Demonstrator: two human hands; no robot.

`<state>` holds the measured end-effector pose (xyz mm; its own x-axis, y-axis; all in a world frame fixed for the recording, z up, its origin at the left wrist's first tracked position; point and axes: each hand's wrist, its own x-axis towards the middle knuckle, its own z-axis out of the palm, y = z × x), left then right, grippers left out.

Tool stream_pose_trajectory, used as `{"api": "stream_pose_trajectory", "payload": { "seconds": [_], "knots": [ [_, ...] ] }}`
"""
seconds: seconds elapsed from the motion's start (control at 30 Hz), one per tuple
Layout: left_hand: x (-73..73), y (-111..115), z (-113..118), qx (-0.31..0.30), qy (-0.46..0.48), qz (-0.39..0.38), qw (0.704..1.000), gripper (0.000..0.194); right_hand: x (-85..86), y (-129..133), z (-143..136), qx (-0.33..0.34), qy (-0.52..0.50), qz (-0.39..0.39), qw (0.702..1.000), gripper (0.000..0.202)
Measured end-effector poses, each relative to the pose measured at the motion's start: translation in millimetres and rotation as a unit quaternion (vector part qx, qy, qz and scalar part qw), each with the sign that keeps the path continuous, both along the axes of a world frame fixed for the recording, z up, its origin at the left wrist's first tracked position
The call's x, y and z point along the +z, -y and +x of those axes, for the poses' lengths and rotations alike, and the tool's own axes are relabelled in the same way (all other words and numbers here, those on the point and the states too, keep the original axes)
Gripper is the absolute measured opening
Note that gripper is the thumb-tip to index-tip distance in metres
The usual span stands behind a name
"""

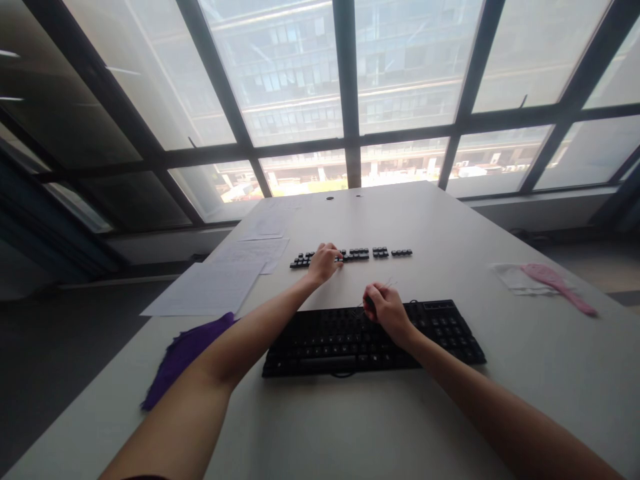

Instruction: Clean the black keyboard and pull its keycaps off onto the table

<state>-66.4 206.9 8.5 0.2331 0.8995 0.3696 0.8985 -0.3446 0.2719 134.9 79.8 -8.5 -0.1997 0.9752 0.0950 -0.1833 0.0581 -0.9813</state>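
Observation:
A black keyboard (320,343) lies in front of me on the table, with bare switches showing in its upper rows where keycaps are off. Beyond it, loose black keycaps (359,254) stand in short rows. My left hand (326,262) reaches over to these rows, its thumb and fingertips closed around a keycap at the row's middle. Over the keyboard's upper edge, my right hand (385,310) is closed on a thin wire keycap puller (391,283), whose wire ends stick out of the fist. The palm hides the rest of it.
Sheets of paper (205,288) lie at the table's left side, and a purple cloth (187,353) is partly behind my left forearm. On the right, a pink hairbrush (555,280) rests on white tissue (515,278). Large windows rise past the table's far edge.

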Motion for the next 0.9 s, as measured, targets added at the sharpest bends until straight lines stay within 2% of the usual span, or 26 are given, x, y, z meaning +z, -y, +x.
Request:
{"api": "stream_pose_trajectory", "payload": {
  "seconds": [0.13, 0.23, 0.3, 0.4, 0.5, 0.67, 0.9],
  "knots": [
    [11.5, 18.3, 4.1, -0.003, 0.012, 0.015, 1.000, 0.011, 2.3, 1.7, 0.0, -0.022, -0.011, 0.017, 1.000, 0.034],
    [20.4, 53.9, 14.5, -0.050, 0.046, 0.024, 0.997, 0.015, 5.8, 5.9, 1.1, -0.067, 0.003, 0.053, 0.996, 0.035],
    [22.9, 85.7, 24.4, -0.095, 0.073, -0.002, 0.993, 0.018, 8.2, 9.8, 2.8, -0.082, 0.050, 0.094, 0.991, 0.035],
    [19.3, 131.2, 38.2, -0.133, 0.104, -0.047, 0.985, 0.020, 10.4, 15.1, 5.1, -0.072, 0.141, 0.171, 0.973, 0.032],
    [10.1, 158.4, 45.5, -0.143, 0.134, -0.075, 0.978, 0.019, 10.1, 16.4, 6.0, -0.060, 0.202, 0.213, 0.954, 0.031],
    [-0.9, 166.0, 44.7, -0.149, 0.185, -0.082, 0.968, 0.017, 7.1, 10.6, 5.0, -0.030, 0.246, 0.205, 0.947, 0.033],
    [-3.2, 167.2, 41.3, -0.132, 0.220, -0.076, 0.964, 0.017, 8.5, 19.8, 4.8, 0.037, 0.293, 0.229, 0.928, 0.024]
  ]
}}
